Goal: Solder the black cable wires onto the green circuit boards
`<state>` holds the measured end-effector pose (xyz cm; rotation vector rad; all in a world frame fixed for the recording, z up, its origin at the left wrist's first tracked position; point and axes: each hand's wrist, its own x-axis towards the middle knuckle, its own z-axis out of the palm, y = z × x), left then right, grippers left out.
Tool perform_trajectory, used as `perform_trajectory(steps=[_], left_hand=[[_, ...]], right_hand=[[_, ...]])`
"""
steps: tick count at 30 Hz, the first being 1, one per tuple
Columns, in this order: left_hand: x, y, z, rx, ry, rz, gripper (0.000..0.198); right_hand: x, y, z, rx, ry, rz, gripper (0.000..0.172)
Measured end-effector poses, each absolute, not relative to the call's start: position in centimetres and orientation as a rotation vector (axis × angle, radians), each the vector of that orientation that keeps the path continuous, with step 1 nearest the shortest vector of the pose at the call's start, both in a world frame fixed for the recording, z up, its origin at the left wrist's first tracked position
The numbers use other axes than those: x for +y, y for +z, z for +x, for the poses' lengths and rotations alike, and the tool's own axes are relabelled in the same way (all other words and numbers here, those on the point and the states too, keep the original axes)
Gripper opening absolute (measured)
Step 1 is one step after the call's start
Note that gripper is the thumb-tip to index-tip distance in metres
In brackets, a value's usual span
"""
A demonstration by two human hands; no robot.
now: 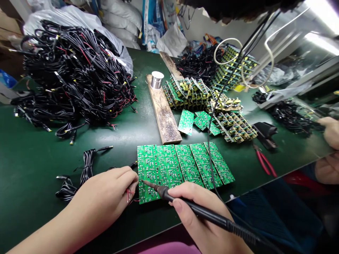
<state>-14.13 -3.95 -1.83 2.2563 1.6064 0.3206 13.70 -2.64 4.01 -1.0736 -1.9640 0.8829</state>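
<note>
A soldering iron [203, 211] lies in the grip of my right hand [198, 215], its tip touching or just over the left edge of the leftmost green circuit board [147, 162]. Several such boards lie side by side with their soldered faces up. Pinched closed at that same edge, my left hand [111, 187] holds a thin cable; its red wire ends [129, 195] show beneath the fingers, while the fingertips themselves are partly hidden. Behind my left hand, bundled black cables [87, 165] rest on the green table [122, 132].
A large heap of black cables [76, 74] stands at the left. A shiny tin [157, 80] sits on a scorched wooden plank [166, 116]. Stacked boards [235, 127], red-handled pliers [265, 160] and a hanging black cord [209, 141] are to the right. Another person's hand [331, 132] is at far right.
</note>
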Motion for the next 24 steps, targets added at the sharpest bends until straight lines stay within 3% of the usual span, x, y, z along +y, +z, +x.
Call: perform_trajectory(steps=[24], left_hand=[[-4.1, -1.8, -14.3, 1.589, 0.277, 2.242, 0.035]], right_hand=[[-3.2, 3.3, 15.1, -1.886, 0.867, -1.144, 0.016]])
